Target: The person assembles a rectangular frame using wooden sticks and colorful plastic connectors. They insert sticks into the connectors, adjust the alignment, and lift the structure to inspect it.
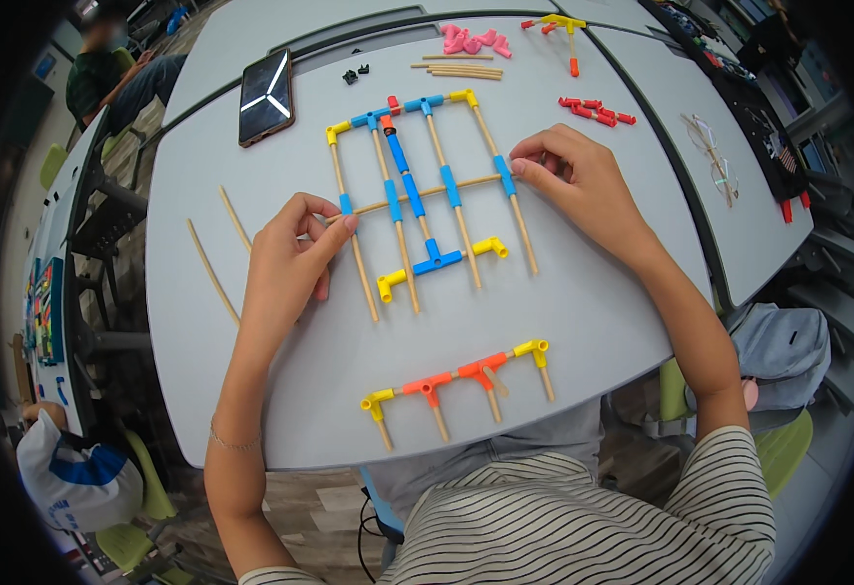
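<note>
Two hands pinch a stick-and-connector frame at the frame's centre.

The left hand [285,255] nips the crossbar's left end by a blue sleeve; the right hand [578,180] nips its right end, fingers closed on the stick. The lattice frame [417,195] of thin wooden sticks and blue and yellow plastic connectors lies flat on the grey table [563,312]. It looks light and bendy, joints likely to slip; best held at the connectors.

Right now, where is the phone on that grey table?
In the head view, the dark phone lies face up at the far left of the grey table, beyond the left hand and just left of the stick frame's yellow corner.
</note>
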A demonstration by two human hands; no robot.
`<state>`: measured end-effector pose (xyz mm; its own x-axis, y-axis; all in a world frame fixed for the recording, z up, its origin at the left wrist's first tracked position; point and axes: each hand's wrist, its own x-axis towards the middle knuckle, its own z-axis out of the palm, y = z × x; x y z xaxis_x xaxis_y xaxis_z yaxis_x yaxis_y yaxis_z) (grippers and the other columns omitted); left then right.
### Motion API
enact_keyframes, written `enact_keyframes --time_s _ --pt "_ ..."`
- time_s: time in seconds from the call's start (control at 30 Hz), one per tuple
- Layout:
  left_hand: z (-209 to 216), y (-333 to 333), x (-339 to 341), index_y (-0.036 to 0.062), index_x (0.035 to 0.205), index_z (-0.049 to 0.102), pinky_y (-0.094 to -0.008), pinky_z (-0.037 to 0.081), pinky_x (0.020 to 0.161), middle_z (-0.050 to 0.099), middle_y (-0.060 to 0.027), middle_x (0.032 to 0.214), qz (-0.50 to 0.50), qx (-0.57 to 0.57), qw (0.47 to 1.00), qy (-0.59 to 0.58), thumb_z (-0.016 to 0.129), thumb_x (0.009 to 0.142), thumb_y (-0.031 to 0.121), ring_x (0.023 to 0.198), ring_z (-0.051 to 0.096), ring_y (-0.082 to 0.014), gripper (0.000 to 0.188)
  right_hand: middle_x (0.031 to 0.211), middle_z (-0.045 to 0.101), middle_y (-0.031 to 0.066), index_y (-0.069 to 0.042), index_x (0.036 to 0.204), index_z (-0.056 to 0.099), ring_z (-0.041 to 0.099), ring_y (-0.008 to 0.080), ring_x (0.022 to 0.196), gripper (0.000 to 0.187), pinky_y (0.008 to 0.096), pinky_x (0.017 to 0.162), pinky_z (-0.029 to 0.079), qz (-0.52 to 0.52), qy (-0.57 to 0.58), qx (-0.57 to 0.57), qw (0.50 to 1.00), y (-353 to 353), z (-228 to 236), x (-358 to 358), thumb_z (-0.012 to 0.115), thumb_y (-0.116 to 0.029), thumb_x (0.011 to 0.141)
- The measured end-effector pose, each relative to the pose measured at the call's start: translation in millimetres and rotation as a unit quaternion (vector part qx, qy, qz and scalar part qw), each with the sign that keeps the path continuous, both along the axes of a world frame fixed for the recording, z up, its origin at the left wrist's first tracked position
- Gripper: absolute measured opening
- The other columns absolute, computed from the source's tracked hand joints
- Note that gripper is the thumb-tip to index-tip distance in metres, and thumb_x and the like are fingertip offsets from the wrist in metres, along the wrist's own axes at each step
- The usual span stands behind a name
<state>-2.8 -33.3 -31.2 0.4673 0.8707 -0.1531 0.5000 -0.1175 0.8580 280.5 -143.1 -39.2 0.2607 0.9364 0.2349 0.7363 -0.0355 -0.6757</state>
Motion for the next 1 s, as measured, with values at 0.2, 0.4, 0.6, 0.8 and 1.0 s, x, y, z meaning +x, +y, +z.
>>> enact_keyframes --time_s 0.2,0.4,0.6,0.8,1.0 --pt "1.1 1.4 2.1 -0.0026 0.097 0.061 -0.0212 0.029 0.037 0.051 0.0017 0.061 0.005 -0.005 1.0 -0.002 0.071 0.092 0.023 0.038 0.044 -0.0046 0.028 0.082 0.063 0.0051 -0.001 0.096 0.073 0.051 0.0113 0.069 0.022 0.0271 0.064 0.044 0.019 -0.02 0.002 1.0 -0.5 -3.4 -2.1 0.071 -0.021 0.088" --pt "-1.0 3.0 1.4 -0.0036 0.097 0.06 -0.0202 0.032 0.037 0.052 0.001 0.063 0.005 -0.021 1.0 -0.02 0.072 0.092 0.021 0.039 0.046 -0.0048 0.028 0.082 0.064 0.0042 -0.001 0.099 0.074 0.048 0.0099 0.068 0.024 0.0264 0.062 0.042 0.01 0.01 -0.032 0.999 -1.1 -2.3 -3.8 0.072 -0.021 0.087" --pt "-5.0 5.2 -1.2 -0.0007 0.102 0.06 -0.0174 0.029 0.038 0.053 0.0027 0.068 0.001 -0.032 0.999 -0.02 0.071 0.093 0.022 0.041 0.044 -0.0021 0.027 0.082 0.064 0.0015 -0.001 0.101 0.074 0.046 0.0076 0.067 0.028 0.0246 0.062 0.041 0.013 0.069 -0.055 0.996 -0.1 -2.0 -2.4 0.075 -0.024 0.084" --pt "-2.1 4.7 -0.1 0.0005 0.103 0.059 -0.0179 0.03 0.038 0.054 0.0028 0.068 0.001 -0.029 0.999 -0.036 0.07 0.093 0.02 0.045 0.049 -0.0032 0.025 0.087 0.066 0.001 -0.001 0.102 0.07 0.054 0.0058 0.074 0.031 0.0217 0.066 0.044 0.023 0.157 -0.039 0.987 -0.2 -1.4 -1.6 0.077 -0.025 0.085" --pt "-0.7 7.0 -3.9 0.0024 0.104 0.057 -0.02 0.047 0.053 0.059 -0.0003 0.073 -0.028 0.058 0.992 -0.11 0.069 0.094 0.017 0.066 0.064 -0.0088 0.022 0.092 0.068 0.0051 -0.003 0.104 0.062 0.068 0.0109 0.086 0.024 0.0224 0.07 0.05 0.08 0.339 -0.001 0.937 -3.5 11.0 -3.8 0.074 -0.018 0.089"
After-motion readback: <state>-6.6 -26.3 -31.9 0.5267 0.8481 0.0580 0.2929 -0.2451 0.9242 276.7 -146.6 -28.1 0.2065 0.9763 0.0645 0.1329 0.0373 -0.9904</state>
